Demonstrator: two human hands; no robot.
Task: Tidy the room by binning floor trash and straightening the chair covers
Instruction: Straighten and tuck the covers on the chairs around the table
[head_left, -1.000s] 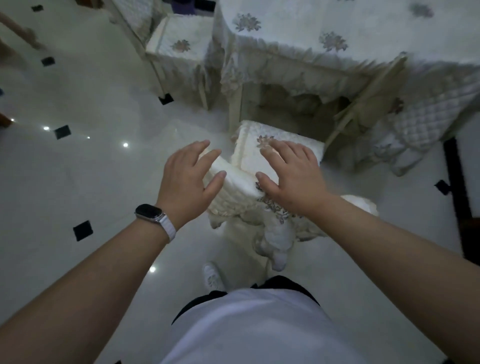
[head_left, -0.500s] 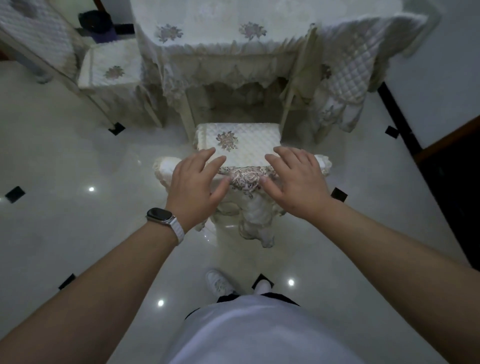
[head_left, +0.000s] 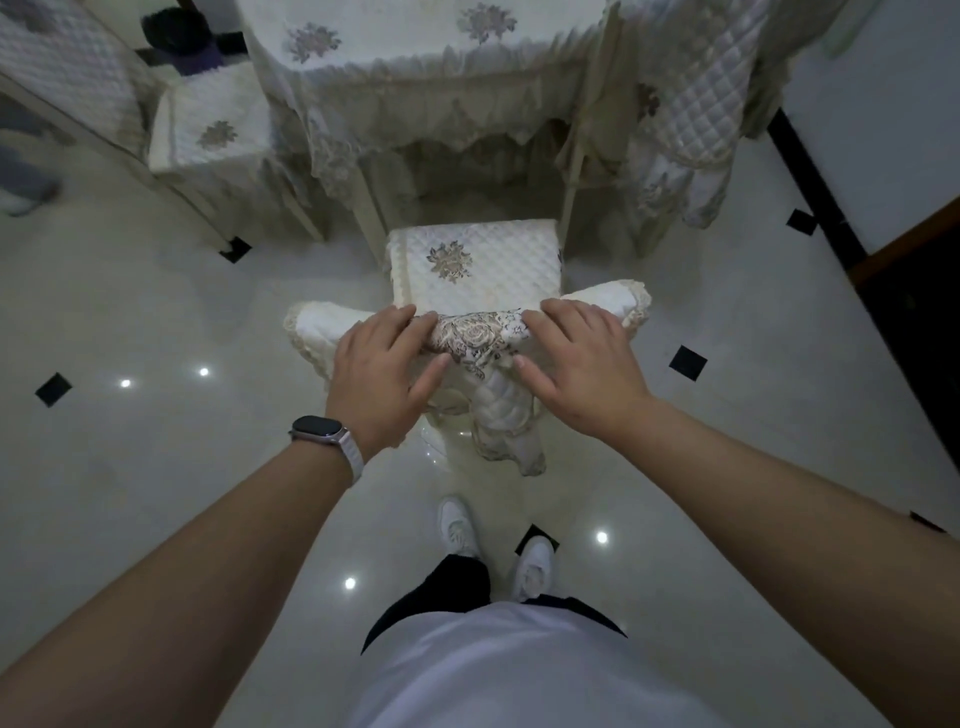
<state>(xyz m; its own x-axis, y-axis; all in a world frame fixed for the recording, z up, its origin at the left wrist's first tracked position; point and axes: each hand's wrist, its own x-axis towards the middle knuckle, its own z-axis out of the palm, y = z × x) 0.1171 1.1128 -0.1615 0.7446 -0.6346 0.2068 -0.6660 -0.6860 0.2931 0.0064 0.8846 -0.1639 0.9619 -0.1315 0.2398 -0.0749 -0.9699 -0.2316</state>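
A chair stands in front of me, pushed towards the table, with a quilted cream chair cover (head_left: 506, 415) draped over its backrest and a matching seat pad (head_left: 493, 270). The cover's floral lace panel is bunched on top of the backrest between my hands. My left hand (head_left: 382, 374), with a watch on the wrist, grips the left part of the backrest top, fingers bent over it and thumb on the near face. My right hand (head_left: 584, 364) holds the right part the same way. No floor trash shows.
The table (head_left: 415, 57) under a lace-edged cloth stands just behind the chair. A second covered chair (head_left: 213, 130) is at its left, and another quilted cover (head_left: 685, 119) hangs at the right. Glossy white floor with black insets (head_left: 687, 362); my shoes (head_left: 457, 525) are below.
The view has swung from the chair's side to square behind it. Both hands, spread above the backrest before, have come down onto its top and closed over the cover.
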